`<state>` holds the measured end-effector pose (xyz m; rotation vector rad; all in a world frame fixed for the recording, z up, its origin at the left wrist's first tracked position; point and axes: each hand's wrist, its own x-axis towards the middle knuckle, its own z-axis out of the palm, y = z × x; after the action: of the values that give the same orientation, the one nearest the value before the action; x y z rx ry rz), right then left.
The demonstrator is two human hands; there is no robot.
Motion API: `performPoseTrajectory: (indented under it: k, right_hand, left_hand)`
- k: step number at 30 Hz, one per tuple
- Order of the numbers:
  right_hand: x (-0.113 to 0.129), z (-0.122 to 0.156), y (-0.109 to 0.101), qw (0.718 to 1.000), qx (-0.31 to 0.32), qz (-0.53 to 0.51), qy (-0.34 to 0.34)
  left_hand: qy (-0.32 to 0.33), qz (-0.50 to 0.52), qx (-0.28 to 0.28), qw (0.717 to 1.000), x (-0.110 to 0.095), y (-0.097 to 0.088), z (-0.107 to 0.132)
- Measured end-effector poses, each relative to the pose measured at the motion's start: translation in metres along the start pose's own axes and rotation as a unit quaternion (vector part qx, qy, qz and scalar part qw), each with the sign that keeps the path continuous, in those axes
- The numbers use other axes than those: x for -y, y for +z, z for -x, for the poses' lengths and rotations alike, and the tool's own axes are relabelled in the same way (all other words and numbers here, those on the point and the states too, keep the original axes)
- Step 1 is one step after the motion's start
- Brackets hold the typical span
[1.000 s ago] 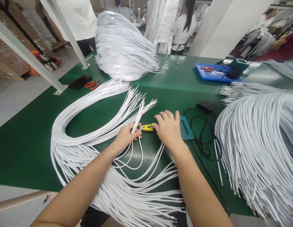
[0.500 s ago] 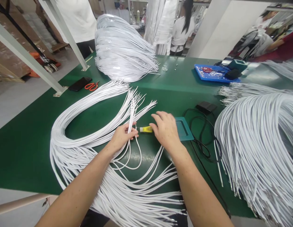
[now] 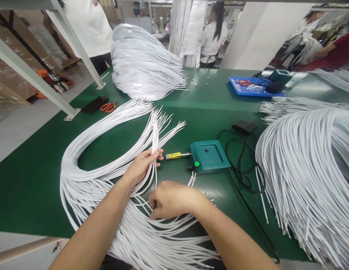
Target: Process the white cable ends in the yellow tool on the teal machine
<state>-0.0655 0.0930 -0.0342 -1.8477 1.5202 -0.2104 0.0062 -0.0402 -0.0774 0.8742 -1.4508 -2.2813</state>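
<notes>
In my left hand [image 3: 148, 162] is a small bunch of white cables [image 3: 155, 131], pinched between thumb and fingers, their ends pointing up and away. My right hand [image 3: 171, 198] is curled over the loose white cables [image 3: 152, 232] in front of me. A gap shows between its thumb and forefinger, and I see no cable gripped there. Just right of my left fingertips lies a yellow-sleeved rod [image 3: 174, 155], which sticks out of a teal box [image 3: 223, 159] with a green button. A bent bundle of white cables [image 3: 70, 159] curves round on the left.
A large cable bundle [image 3: 298, 161] covers the right side; another [image 3: 143, 60] stands at the back. Orange scissors [image 3: 108, 107] and a black phone [image 3: 95, 104] lie far left. A black cord [image 3: 242, 180] loops beside the box. A blue tray [image 3: 236, 88] is further back. Other people stand beyond the table.
My right hand has moved from beside the teal box down toward me, over the loose cables, uncovering the box. A cable that hung looped by my left fingers now lies in with the bunch.
</notes>
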Motion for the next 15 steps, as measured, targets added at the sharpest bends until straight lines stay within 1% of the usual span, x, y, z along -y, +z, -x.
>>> performPoseTrajectory:
  k: [2,3,4,5,6,7,9,10,11,12,15]
  right_hand:
    - [0.000,0.002,-0.003,0.996,0.040,-0.069,-0.034]
    - [-0.001,0.003,-0.006,0.993,0.046,-0.106,-0.036]
    - [-0.004,0.004,-0.010,0.989,0.032,-0.145,-0.024]
    - [-0.009,0.005,-0.014,0.983,-0.005,-0.184,-0.001]
    - [-0.014,0.006,-0.019,0.972,-0.066,-0.223,0.031]
    - [-0.020,0.006,-0.024,0.953,-0.152,-0.253,0.067]
    - [-0.032,0.004,-0.031,0.890,-0.332,-0.287,0.122]
    - [-0.038,0.002,-0.033,0.859,-0.398,-0.294,0.131]
    - [-0.043,0.000,-0.034,0.836,-0.441,-0.300,0.130]
    - [-0.047,-0.002,-0.034,0.822,-0.463,-0.308,0.121]
    - [-0.053,-0.007,-0.032,0.805,-0.477,-0.341,0.088]
  left_hand:
    - [0.001,0.011,0.009,1.000,0.000,-0.001,0.000]
    - [0.006,0.009,0.016,1.000,0.000,-0.002,0.000]
    - [0.011,0.003,0.022,1.000,0.001,-0.002,0.001]
    - [0.019,-0.005,0.026,0.999,0.001,-0.002,0.001]
    - [0.029,-0.014,0.028,0.999,0.002,-0.002,0.001]
    - [0.037,-0.023,0.031,0.999,0.003,-0.001,0.001]
    - [0.045,-0.041,0.040,0.997,0.004,0.002,0.002]
    - [0.043,-0.054,0.050,0.996,0.005,0.004,0.002]
    - [0.038,-0.068,0.062,0.995,0.006,0.005,0.003]
    - [0.032,-0.079,0.074,0.994,0.006,0.007,0.003]
    - [0.028,-0.063,0.093,0.993,0.005,0.010,0.005]
